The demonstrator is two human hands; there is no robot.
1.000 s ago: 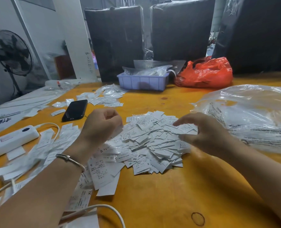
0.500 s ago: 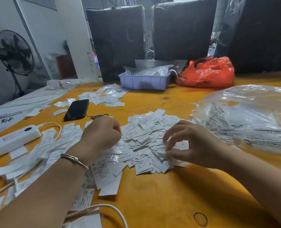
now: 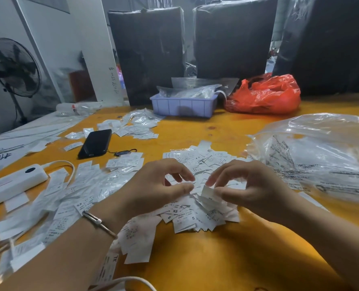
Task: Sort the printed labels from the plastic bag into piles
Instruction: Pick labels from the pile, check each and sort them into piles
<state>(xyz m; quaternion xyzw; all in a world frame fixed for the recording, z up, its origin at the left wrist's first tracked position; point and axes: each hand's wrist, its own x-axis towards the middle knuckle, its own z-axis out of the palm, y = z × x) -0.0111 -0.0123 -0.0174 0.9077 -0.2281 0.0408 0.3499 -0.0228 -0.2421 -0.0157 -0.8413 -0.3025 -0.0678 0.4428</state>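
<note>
hands [image 3: 203, 186], yellow table [image 3: 216, 259], black bales [image 3: 233, 38]

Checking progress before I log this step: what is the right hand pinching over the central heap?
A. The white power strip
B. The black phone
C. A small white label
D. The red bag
C: the right hand pinches a small white label between thumb and fingertips above the label heap.
</note>
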